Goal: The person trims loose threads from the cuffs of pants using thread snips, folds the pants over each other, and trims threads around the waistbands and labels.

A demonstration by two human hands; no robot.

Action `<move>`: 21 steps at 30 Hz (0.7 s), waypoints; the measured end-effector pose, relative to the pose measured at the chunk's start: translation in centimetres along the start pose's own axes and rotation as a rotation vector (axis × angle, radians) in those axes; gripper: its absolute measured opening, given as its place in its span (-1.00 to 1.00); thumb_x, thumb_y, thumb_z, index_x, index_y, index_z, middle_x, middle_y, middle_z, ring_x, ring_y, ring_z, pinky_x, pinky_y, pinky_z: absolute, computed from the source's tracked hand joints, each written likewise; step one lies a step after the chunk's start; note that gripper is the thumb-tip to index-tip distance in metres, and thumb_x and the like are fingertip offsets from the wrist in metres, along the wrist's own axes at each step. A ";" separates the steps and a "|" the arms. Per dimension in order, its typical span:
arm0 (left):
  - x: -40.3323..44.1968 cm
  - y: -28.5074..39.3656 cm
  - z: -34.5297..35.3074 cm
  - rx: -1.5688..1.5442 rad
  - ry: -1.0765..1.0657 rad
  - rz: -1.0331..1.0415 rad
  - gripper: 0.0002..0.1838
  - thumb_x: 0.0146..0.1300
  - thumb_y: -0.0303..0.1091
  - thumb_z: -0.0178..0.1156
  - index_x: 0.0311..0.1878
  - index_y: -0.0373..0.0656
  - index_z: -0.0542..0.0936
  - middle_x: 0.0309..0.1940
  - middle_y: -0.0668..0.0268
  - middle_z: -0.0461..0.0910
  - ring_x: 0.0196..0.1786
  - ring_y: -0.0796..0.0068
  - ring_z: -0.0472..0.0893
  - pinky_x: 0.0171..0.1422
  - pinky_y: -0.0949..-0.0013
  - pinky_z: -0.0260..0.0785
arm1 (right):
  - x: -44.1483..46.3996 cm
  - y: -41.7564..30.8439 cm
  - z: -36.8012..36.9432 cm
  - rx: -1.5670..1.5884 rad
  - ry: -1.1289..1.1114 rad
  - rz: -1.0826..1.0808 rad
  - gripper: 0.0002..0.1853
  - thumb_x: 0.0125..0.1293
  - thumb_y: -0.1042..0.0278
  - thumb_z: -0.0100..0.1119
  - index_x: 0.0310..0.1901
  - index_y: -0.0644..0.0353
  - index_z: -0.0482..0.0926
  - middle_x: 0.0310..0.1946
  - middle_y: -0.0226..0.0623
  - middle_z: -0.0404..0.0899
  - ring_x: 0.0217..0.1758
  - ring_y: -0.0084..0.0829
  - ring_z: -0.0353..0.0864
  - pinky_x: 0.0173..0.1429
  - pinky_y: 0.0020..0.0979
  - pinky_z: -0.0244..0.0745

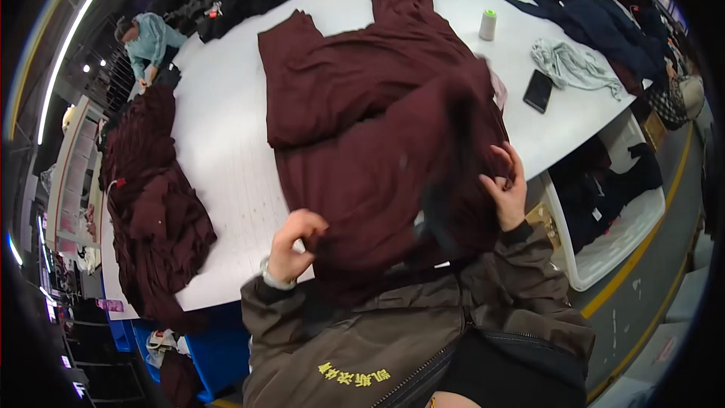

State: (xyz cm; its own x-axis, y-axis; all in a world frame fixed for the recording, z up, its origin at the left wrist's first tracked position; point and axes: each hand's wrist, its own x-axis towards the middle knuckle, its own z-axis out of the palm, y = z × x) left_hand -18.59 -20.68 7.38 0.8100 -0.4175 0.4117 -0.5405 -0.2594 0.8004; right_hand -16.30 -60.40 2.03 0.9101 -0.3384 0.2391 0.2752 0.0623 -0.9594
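A maroon knit garment [362, 151] lies in front of me, partly folded, with two narrow sleeve or leg ends pointing to the far side. At its near left edge, my left hand [293, 248] is closed on the fabric. My right hand [509, 190] is at the right edge of the garment, thumb and fingers apart, against or just beside the cloth. A dark, motion-blurred thing [440, 219] crosses the garment's right half; I cannot make out what it is.
The white table [226, 98] carries a maroon garment pile [158, 204] at left, a thread cone [488, 25], a phone [538, 91], a pale cloth [574, 68] and navy garments [596, 26]. A white bin [615, 245] stands right, a blue bin [215, 351] lower left. Another person [151, 41] works far left.
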 end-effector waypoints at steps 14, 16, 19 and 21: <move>-2.0 -0.6 2.1 0.108 0.216 -0.273 -0.77 0.07 -0.52 0.25 -0.15 -0.24 0.63 -0.21 0.19 0.64 -0.24 0.29 0.58 -0.10 0.39 0.40 | -0.1 0.0 -6.0 -0.235 -0.498 -0.072 -0.56 0.04 0.68 0.15 0.03 0.24 0.47 0.00 -0.25 0.60 -0.03 -0.43 0.56 -0.14 -0.66 0.41; 1.3 0.7 2.5 0.000 0.545 -0.571 -0.81 0.13 -0.41 0.26 -0.18 -0.21 0.63 -0.23 0.17 0.63 -0.26 0.25 0.60 -0.12 0.36 0.43 | 0.8 1.0 -6.8 -0.265 -0.412 0.048 -0.62 0.06 0.64 0.17 -0.02 0.25 0.48 -0.05 -0.24 0.61 -0.05 -0.42 0.56 -0.13 -0.63 0.41; 1.5 -4.5 1.5 0.449 0.472 -0.529 -0.85 0.13 -0.43 0.27 -0.22 -0.20 0.62 -0.24 0.19 0.63 -0.26 0.25 0.59 -0.11 0.35 0.43 | 2.7 2.3 -6.9 -0.358 -0.162 0.348 -0.78 0.12 0.55 0.22 -0.17 0.28 0.50 -0.18 -0.22 0.63 -0.11 -0.39 0.56 -0.11 -0.56 0.43; 0.7 -5.0 1.4 0.556 0.458 -0.548 -0.86 0.13 -0.43 0.27 -0.23 -0.20 0.62 -0.24 0.20 0.63 -0.26 0.26 0.58 -0.12 0.35 0.43 | 2.3 2.4 -6.5 -0.399 -0.180 0.297 -0.78 0.13 0.52 0.24 -0.16 0.29 0.51 -0.20 -0.22 0.62 -0.16 -0.40 0.55 -0.11 -0.55 0.43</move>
State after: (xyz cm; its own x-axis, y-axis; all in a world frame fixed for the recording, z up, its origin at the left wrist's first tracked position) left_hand -15.61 -20.85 3.05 0.9329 0.2452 0.2637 0.0119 -0.7530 0.6580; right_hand -15.52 -67.14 -0.74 0.9795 -0.1914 -0.0630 -0.1094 -0.2429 -0.9639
